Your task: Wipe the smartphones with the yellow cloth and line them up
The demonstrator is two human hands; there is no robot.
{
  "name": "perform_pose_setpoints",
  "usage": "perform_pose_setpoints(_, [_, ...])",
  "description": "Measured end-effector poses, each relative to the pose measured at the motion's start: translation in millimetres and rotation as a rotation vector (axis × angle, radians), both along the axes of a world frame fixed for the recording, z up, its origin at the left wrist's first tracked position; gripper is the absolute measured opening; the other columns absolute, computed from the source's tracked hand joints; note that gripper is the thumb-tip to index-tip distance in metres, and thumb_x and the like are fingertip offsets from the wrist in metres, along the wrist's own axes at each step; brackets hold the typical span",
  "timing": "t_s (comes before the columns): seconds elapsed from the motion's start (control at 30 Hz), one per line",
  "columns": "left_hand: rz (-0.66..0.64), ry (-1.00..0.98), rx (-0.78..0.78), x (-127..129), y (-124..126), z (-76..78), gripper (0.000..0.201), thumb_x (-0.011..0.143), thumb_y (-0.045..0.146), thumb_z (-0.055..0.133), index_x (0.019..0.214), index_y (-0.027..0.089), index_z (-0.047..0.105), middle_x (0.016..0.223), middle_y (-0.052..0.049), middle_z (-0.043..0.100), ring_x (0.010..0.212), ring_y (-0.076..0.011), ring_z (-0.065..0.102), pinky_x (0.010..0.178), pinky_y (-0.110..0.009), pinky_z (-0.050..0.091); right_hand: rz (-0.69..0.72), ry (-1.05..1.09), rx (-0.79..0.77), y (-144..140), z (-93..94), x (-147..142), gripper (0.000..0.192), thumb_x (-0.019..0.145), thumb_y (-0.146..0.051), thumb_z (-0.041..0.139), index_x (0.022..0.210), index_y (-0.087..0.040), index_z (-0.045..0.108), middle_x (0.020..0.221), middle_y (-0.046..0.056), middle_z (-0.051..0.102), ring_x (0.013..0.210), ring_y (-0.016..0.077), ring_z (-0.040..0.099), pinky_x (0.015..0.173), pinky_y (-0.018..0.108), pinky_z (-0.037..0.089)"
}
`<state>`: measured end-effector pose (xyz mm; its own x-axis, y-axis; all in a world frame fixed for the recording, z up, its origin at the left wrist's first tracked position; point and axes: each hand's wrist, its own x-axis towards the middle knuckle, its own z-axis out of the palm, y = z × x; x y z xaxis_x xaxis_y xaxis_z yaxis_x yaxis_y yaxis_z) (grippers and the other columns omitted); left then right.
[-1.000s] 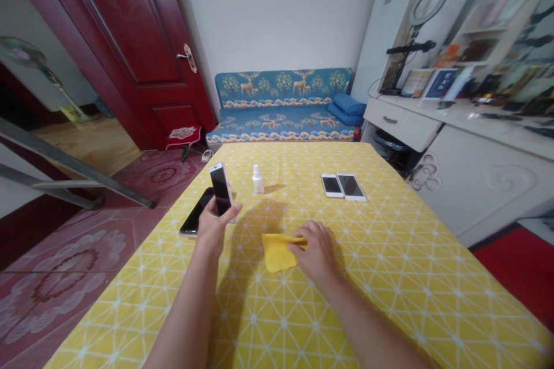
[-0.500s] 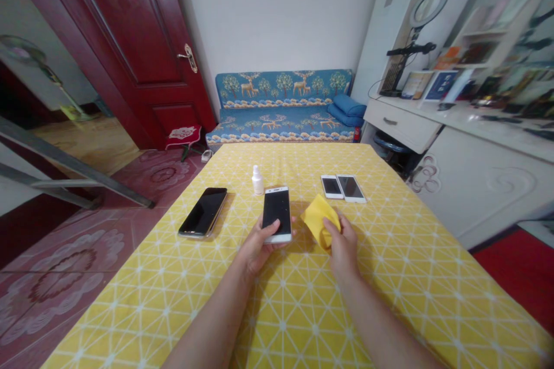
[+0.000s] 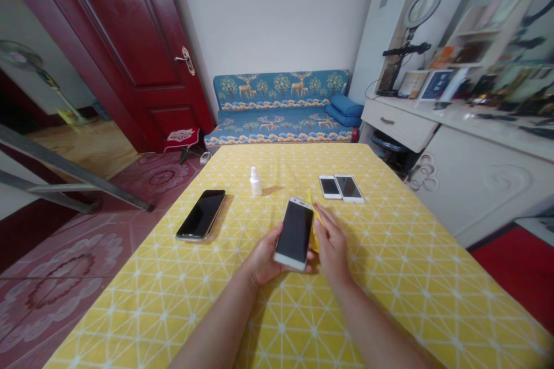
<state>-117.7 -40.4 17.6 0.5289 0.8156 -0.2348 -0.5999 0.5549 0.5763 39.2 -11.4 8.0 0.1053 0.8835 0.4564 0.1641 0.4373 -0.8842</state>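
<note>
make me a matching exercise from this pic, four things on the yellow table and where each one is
Things:
1. white-framed phone
2. black phone
3. small white bottle
4. yellow cloth

Places:
A. standing upright, far side of the table, left of the pair of white phones
B. held in the left hand, screen up
C. lying flat near the table's left edge
D. in the right hand, mostly hidden beside the held phone

Pairs: 1-B, 2-C, 3-A, 4-D
</note>
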Motion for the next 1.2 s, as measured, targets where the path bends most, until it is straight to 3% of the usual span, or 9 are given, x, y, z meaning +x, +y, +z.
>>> perform_pose_setpoints(0.13, [-0.032, 0.050, 0.001, 2.7, -2.9, 1.4, 0.054, 0.093, 0.052, 0.040, 0.109, 0.007, 0.066, 0.091, -0.018, 0.073, 0.081, -0.0277, 0.070, 0.083, -0.049, 0.050, 0.087, -0.088, 0.005, -6.1, 2.8, -7.8, 0.040, 0.096, -0.036, 0.044, 0.133, -0.026, 0.056, 0.149, 0.005, 0.042, 0.139, 0.0225, 0.036, 0.116, 0.047, 0.027])
perform_pose_setpoints(0.4, [-0.151, 0.145, 0.114, 1.1, -8.0, 3.5, 0.052, 0.089, 0.055, 0.047, 0.115, 0.012, 0.061, 0.097, -0.018, 0.069, 0.077, -0.0260, 0.069, 0.067, -0.042, 0.056, 0.059, -0.047, 0.110, -5.2, 7.0, 0.4, 0.034, 0.097, -0.032, 0.044, 0.125, -0.026, 0.062, 0.130, 0.006, 0.061, 0.124, 0.0223, 0.053, 0.108, 0.046, 0.040])
perform_pose_setpoints(0.6, [-0.174, 0.208, 0.262, 4.7, -10.5, 6.1, 0.066, 0.078, 0.063, 0.058, 0.125, 0.017, 0.055, 0.090, -0.014, 0.068, 0.071, -0.0236, 0.068, 0.058, -0.035, 0.056, 0.145, -0.117, 0.259, -10.5, 16.2, 1.1, 0.036, 0.097, -0.024, 0.042, 0.129, -0.029, 0.058, 0.138, 0.004, 0.055, 0.132, 0.0232, 0.045, 0.112, 0.050, 0.034])
perform_pose_setpoints(0.73, [-0.071, 0.254, 0.165, 6.1, -8.8, 4.5, 0.074, 0.079, 0.073, 0.044, 0.128, 0.019, 0.054, 0.097, -0.015, 0.069, 0.077, -0.0236, 0.068, 0.064, -0.036, 0.055, 0.304, -0.273, 0.319, -16.0, 14.2, -7.9, 0.043, 0.097, -0.018, 0.041, 0.138, -0.030, 0.049, 0.144, 0.002, 0.049, 0.142, 0.0228, 0.031, 0.116, 0.052, 0.029])
perform_pose_setpoints(0.83, [0.065, 0.234, 0.042, 5.7, -5.8, 3.1, 0.070, 0.082, 0.072, 0.039, 0.127, 0.021, 0.055, 0.105, -0.012, 0.069, 0.087, -0.0211, 0.067, 0.069, -0.032, 0.053, 0.430, -0.326, 0.331, -21.2, 10.4, -16.8, 0.048, 0.097, -0.017, 0.041, 0.143, -0.029, 0.042, 0.147, 0.002, 0.046, 0.141, 0.0215, 0.033, 0.115, 0.048, 0.032])
perform_pose_setpoints(1.0, [0.254, 0.119, -0.014, 4.1, -4.4, 7.6, 0.062, 0.089, 0.065, 0.036, 0.106, 0.014, 0.067, 0.108, -0.012, 0.069, 0.105, -0.0213, 0.063, 0.089, -0.030, 0.048, 0.468, -0.384, 0.375, -31.2, 13.0, -23.5, 0.051, 0.097, -0.015, 0.040, 0.146, -0.028, 0.037, 0.147, 0.003, 0.044, 0.139, 0.0206, 0.037, 0.114, 0.046, 0.036])
perform_pose_setpoints(1.2, [0.285, 0.104, 0.004, -3.2, -0.1, 7.7, 0.070, 0.089, 0.066, 0.031, 0.094, 0.009, 0.070, 0.092, -0.013, 0.072, 0.093, -0.0237, 0.067, 0.091, -0.031, 0.048, 0.549, -0.490, 0.439, -37.5, 20.4, -23.3, 0.052, 0.096, -0.016, 0.042, 0.146, -0.028, 0.035, 0.144, 0.003, 0.049, 0.136, 0.0204, 0.042, 0.112, 0.047, 0.039])
